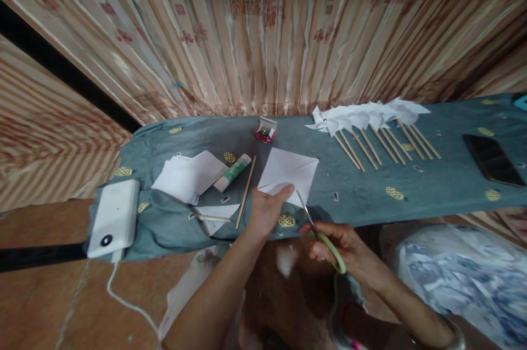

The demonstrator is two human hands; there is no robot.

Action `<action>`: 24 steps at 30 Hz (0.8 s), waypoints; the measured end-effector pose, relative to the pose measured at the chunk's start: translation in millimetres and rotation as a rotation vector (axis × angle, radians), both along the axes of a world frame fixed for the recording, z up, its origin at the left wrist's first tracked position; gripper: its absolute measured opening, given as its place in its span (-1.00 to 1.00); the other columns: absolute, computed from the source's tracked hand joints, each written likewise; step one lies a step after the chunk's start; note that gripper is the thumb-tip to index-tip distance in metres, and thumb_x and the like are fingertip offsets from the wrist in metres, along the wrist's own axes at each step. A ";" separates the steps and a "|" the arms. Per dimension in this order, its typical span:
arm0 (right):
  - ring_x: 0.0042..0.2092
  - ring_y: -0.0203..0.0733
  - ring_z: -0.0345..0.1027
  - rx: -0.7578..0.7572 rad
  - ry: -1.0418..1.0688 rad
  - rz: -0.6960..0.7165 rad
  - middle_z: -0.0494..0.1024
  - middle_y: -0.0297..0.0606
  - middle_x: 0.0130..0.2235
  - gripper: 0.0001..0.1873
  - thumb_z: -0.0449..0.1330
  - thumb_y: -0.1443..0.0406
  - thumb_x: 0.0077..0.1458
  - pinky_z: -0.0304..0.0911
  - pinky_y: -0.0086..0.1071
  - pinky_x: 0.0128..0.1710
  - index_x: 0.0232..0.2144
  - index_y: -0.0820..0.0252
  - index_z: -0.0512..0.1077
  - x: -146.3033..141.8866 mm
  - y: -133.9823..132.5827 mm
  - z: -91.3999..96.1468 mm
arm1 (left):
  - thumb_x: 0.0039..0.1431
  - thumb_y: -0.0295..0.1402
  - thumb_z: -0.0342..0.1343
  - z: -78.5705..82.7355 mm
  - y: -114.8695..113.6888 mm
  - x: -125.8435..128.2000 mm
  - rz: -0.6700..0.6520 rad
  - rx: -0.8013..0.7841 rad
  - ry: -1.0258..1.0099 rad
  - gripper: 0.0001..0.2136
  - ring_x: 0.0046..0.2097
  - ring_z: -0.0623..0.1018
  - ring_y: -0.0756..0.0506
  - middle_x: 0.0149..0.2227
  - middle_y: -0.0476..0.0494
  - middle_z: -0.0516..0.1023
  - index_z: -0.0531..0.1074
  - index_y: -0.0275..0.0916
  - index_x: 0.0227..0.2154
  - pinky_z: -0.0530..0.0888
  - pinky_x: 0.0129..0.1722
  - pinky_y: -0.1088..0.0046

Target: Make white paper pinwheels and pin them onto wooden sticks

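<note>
My left hand [267, 208] pinches the near corner of a white square of paper [288, 173] with diagonal creases, lying on the blue-grey cloth [362, 190]. My right hand [343, 244] grips green-handled scissors [319, 232]; the blades point up at the paper's near edge. A wooden stick [246, 192] lies just left of my left hand, beside a green and white glue stick [233, 172].
A row of white paper pinwheels on sticks [370, 125] lies at the back right. A stack of white paper [187, 177], a paper scrap [216, 212], a small red box [265, 131], a white power bank [115, 217] and a dark phone [492, 159] are around.
</note>
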State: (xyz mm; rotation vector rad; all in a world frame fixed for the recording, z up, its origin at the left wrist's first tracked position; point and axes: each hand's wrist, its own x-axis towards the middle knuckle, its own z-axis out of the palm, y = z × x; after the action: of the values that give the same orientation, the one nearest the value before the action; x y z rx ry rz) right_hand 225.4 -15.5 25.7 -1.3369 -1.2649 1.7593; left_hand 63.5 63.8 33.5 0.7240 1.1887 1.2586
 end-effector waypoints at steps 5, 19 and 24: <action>-0.54 -0.40 0.15 -0.024 0.007 -0.025 0.37 -0.40 -0.55 -0.50 0.34 -0.02 -0.10 0.12 -0.50 -0.55 -0.21 0.23 0.52 1.4 -0.8 -2.9 | -0.22 -0.38 0.29 -0.3 0.6 0.5 0.004 0.012 0.016 -0.79 -0.24 0.61 -0.13 -0.32 -0.13 0.66 0.58 -0.25 -0.41 0.47 -0.13 0.37; -0.57 -0.41 0.22 -0.140 0.029 -0.103 0.43 -0.41 -0.59 -0.51 0.45 0.04 -0.31 0.20 -0.49 -0.56 -0.33 0.21 0.55 -2.4 3.2 4.7 | -0.24 -0.39 0.29 -0.6 0.9 1.2 0.014 0.018 0.008 -0.79 -0.24 0.60 -0.14 -0.33 -0.15 0.66 0.58 -0.25 -0.41 0.47 -0.13 0.37; -0.58 -0.40 0.21 -0.136 0.038 -0.109 0.41 -0.41 -0.60 -0.52 0.45 0.03 -0.31 0.18 -0.49 -0.57 -0.35 0.21 0.55 -3.4 3.7 5.7 | -0.25 -0.38 0.31 -0.6 1.2 -1.2 0.004 0.004 -0.002 -0.75 -0.23 0.60 -0.16 -0.29 -0.18 0.66 0.58 -0.28 -0.39 0.47 -0.12 0.35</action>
State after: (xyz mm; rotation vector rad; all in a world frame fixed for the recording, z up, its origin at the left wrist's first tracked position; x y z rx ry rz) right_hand 222.0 -11.9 31.4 -1.4130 -1.0480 1.8119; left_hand 62.3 65.0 32.9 0.7234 1.1872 1.2653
